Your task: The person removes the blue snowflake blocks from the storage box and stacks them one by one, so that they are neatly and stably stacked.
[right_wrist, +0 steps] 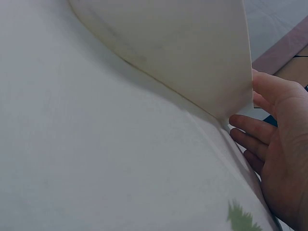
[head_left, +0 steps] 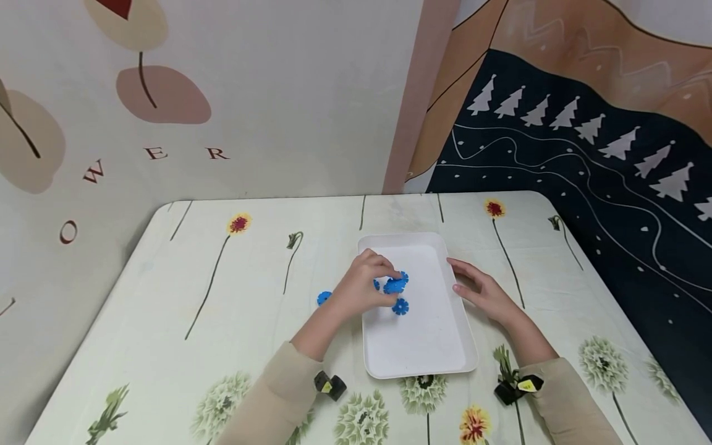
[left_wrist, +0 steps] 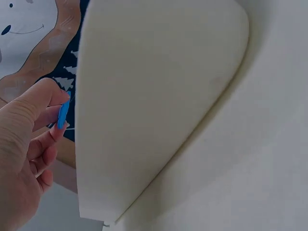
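My left hand (head_left: pixel 364 285) is over the upper left part of a white tray (head_left: pixel 423 346), pinching a blue flower-shaped piece (head_left: pixel 395 285) between thumb and fingers. The left wrist view shows the pinched blue piece (left_wrist: pixel 63 110) edge-on at the fingertips of the left hand (left_wrist: pixel 24 139). Other blue pieces lie close by in the tray, one of them a round notched piece (head_left: pixel 400 306) just below the fingers. At the tray's right rim, my right hand (head_left: pixel 486 296) touches the edge with relaxed fingers; the right wrist view shows this hand (right_wrist: pixel 284 139) beside the tray wall (right_wrist: pixel 192 57).
Another blue piece (head_left: pixel 324 298) lies on the flower-printed tablecloth (head_left: pixel 267 346), left of the tray and beside my left wrist. Behind the table's far edge stands a pale wall (head_left: pixel 289 111), with a dark tree-patterned covering (head_left: pixel 534 148) on the right.
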Demonstrator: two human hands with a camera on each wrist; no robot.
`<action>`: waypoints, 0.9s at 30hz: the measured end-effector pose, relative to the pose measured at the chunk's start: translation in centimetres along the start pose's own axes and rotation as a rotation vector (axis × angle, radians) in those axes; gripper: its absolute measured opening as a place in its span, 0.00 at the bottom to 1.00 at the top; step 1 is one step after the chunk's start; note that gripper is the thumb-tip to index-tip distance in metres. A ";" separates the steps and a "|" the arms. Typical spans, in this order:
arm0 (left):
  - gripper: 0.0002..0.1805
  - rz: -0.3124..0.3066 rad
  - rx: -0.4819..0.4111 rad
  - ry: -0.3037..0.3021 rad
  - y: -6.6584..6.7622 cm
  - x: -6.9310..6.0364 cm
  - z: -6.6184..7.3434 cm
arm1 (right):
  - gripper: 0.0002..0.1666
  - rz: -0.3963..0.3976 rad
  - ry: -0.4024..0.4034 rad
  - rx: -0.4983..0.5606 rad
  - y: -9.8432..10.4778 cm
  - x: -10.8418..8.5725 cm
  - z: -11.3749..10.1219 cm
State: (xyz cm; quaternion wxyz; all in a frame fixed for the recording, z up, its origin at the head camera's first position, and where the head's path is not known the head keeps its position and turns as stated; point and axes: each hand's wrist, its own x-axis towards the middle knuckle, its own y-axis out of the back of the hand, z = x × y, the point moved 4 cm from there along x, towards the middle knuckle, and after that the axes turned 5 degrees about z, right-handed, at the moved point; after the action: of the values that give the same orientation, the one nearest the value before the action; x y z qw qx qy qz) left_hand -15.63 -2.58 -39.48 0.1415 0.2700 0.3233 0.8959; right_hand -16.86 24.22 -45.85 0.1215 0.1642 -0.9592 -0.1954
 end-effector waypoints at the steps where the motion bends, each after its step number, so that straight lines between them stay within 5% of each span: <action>1: 0.16 0.005 -0.001 0.009 0.2 -0.2 -0.1 | 0.33 -0.001 0.001 0.001 0.0 0.0 0.0; 27: 0.15 0.125 0.014 0.122 4.9 -4.7 -2.2 | 0.33 -0.005 0.014 0.009 -0.1 0.0 -0.5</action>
State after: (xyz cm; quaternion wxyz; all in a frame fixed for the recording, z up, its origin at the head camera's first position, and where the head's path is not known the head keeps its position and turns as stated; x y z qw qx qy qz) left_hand -13.45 -9.35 -39.55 0.0634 0.2359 0.3201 0.9154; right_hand -16.73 23.99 -45.43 0.1269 0.1687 -0.9588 -0.1902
